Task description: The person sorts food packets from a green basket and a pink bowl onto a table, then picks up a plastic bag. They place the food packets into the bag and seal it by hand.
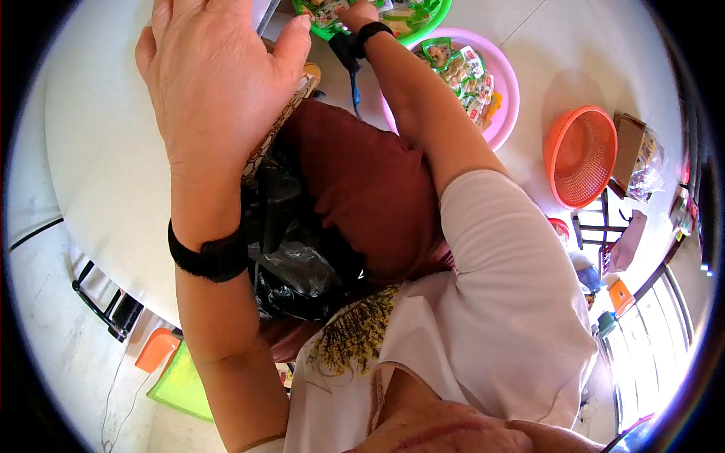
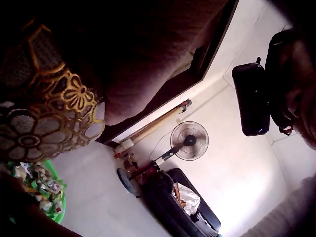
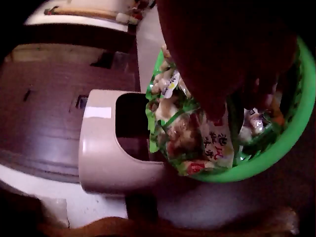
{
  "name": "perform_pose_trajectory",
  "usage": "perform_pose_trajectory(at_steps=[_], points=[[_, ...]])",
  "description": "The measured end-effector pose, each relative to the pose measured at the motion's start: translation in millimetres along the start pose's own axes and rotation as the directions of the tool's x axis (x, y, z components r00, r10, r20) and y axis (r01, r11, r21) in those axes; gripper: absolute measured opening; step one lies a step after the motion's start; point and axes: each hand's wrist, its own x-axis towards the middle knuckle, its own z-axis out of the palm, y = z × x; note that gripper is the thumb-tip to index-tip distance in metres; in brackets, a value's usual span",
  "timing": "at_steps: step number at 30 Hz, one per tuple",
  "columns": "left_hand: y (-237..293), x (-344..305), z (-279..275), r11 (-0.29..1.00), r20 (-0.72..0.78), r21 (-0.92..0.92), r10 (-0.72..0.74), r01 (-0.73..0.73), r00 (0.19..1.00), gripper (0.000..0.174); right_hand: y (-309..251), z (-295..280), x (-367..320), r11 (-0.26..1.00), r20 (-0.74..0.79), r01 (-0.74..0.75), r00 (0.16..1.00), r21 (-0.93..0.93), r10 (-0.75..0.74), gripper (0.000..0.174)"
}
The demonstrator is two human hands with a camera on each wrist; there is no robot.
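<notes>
Green basin [image 3: 261,168] of snack packets [image 3: 190,136] sits under my right hand [image 1: 358,13]; I cannot tell its grip. My left hand [image 1: 215,75] lies spread flat on a patterned cover [image 1: 281,126].

**Tight at the baskets, open over the table top and tiles**

The right hand [image 1: 356,13] is down among the snack packets [image 3: 190,133] that fill the green basket [image 3: 276,153]. The basket's rim curves round the hand, and a beige stool [image 3: 101,153] stands just beside that rim. The pink basin [image 1: 507,90], also loaded with packets, sits just beside the green basket and closes that side. Nearer the body, a black plastic bag [image 1: 294,257] lies bunched on the lap. The left hand [image 1: 215,83] rests on a patterned box [image 1: 281,128] at the edge of the white table [image 1: 98,166], whose bare top spreads wide on the hand's outer side. Bare floor tiles [image 1: 540,45] lie between the pink basin and the orange basket [image 1: 580,155].
</notes>
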Motion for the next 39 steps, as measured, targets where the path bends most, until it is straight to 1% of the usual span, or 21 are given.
perform_pose_trajectory(at_steps=[1, 4, 7, 10, 11, 14, 15, 16, 18, 20, 21, 22, 24, 27, 28, 30, 32, 33, 34, 37, 39], points=[[0.1, -0.5, -0.1, 1.0, -0.004, 0.004, 0.006, -0.006, 1.0, 0.056, -2.1, -4.9, 1.3, 1.0, 0.069, -0.005, 0.998, -0.002, 0.005, 0.043], [-0.1, -2.3, 0.7, 1.0, -0.029, 0.01, 0.016, -0.015, 0.999, 0.056, -8.0, -10.6, -2.4, 0.997, -0.003, 0.008, 1.0, -0.081, -0.008, 0.042], [-2.8, -2.1, 0.5, 0.999, -0.045, -0.022, 0.025, -0.026, 0.999, 0.056, 0.8, -11.9, -4.9, 0.991, -0.041, 0.119, 0.992, -0.065, -0.122, 0.043], [-9.8, -2.5, 1.2, 0.998, -0.028, -0.058, 0.023, -0.025, 0.999, 0.055, 12.4, -28.5, -13.8, 0.993, 0.046, 0.108, 0.993, -0.049, -0.106, 0.042], [-10.5, -3.0, 1.7, 0.997, -0.014, -0.072, 0.022, -0.023, 1.0, 0.055, 19.6, -31.7, -21.1, 0.995, -0.036, 0.088, 0.996, 0.042, -0.086, 0.037], [-0.1, 1.1, -3.4, 0.992, 0.004, -0.124, -0.017, 0.017, 1.0, 0.053, 41.5, -68.8, -36.5, 0.983, 0.01, 0.179, 0.984, 0.043, -0.18, 0.035], [0.3, -1.6, 0.6, 0.997, -0.023, -0.082, -0.017, 0.015, 1.0, 0.053, 64.1, -69.1, -29.7, 0.97, -0.001, 0.214, 0.977, 0.117, -0.215, 0.032], [0.7, -4.4, 4.5, 0.999, -0.05, -0.039, -0.017, 0.015, 0.999, 0.053, 65.9, -95.4, -50.1, 0.96, 0.021, 0.175, 0.983, 0.218, -0.184, 0.028], [1.8, -0.5, 2.4, 0.998, -0.031, -0.053, -0.029, 0.027, 0.999, 0.054, 69.5, -157.9, -87.8, 0.965, 0.252, 0.078, 0.957, 0.249, -0.142, 0.015], [1.4, 1.2, 4.7, 0.998, -0.024, -0.051, -0.028, 0.026, 0.999, 0.055, 62.4, -221.8, -138.8, 0.961, 0.225, 0.27, 0.934, 0.065, -0.278, 0.016], [-5.1, 2.4, 10.7, 0.997, -0.038, -0.081, -0.012, 0.009, 0.999, 0.055, 105.0, -221.4, -129.1, 0.935, 0.212, 0.338, 0.911, 0.107, -0.353, 0.026], [-5.7, 2.9, 12.9, 0.994, -0.055, -0.108, 0.004, -0.01, 0.998, 0.055, 119.7, -231.7, -136.5, 0.921, 0.218, 0.388, 0.898, 0.02, -0.383, 0.025], [5.2, 1.3, 8.4, 0.997, -0.028, 0.073, -0.026, 0.028, 0.999, 0.057, 121.2, -266.4, -171.3, 0.936, 0.361, 0.349, 0.879, -0.039, -0.313, 0.026], [5.7, 2.0, -0.6, 1.0, -0.009, -0.022, -0.02, 0.02, 1.0, 0.058, 161.7, -277.1, -193.6, 0.899, 0.419, 0.417, 0.846, -0.132, -0.33, 0.025], [4.9, 2.1, -1.9, 0.997, -0.012, -0.079, -0.015, 0.014, 1.0, 0.059, 165.4, -279.1, -202.5, 0.821, 0.427, 0.506, 0.825, -0.264, -0.371, 0.022], [3.0, 1.4, -5.2, 0.992, -0.005, -0.124, -0.014, 0.013, 1.0, 0.059, 193.8, -271.8, -203.6, 0.807, 0.468, 0.517, 0.81, -0.285, -0.354, 0.017], [3.8, 0.6, -7.6, 0.995, 0.0, -0.096, -0.025, 0.025, 1.0, 0.058, 190.5, -266.6, -207.6, 0.788, 0.375, 0.512, 0.843, -0.343, -0.385, 0.012], [8.2, 0.3, -7.5, 0.997, -0.01, -0.044, -0.06, 0.06, 0.998, 0.056, 186.6, -259.9, -202.5, 0.79, 0.271, 0.543, 0.836, -0.286, -0.477, 0.009], [-0.1, 0.6, -0.3, 0.999, -0.059, -0.036, -0.015, 0.013, 0.998, 0.055, 169.9, -254.5, -199.1, 0.839, 0.24, 0.447, 0.891, -0.309, -0.387, 0.008], [-18.9, 4.2, 13.9, 0.995, -0.14, -0.011, 0.093, -0.096, 0.986, 0.053, 130.6, -234.7, -173.6, 0.821, 0.115, 0.562, 0.826, -0.096, -0.552, 0.015], [-17.5, 4.3, 10.9, 0.996, -0.122, -0.021, 0.083, -0.086, 0.989, 0.052, 107.1, -215.4, -144.1, 0.843, 0.117, 0.527, 0.848, -0.103, -0.516, 0.019]])
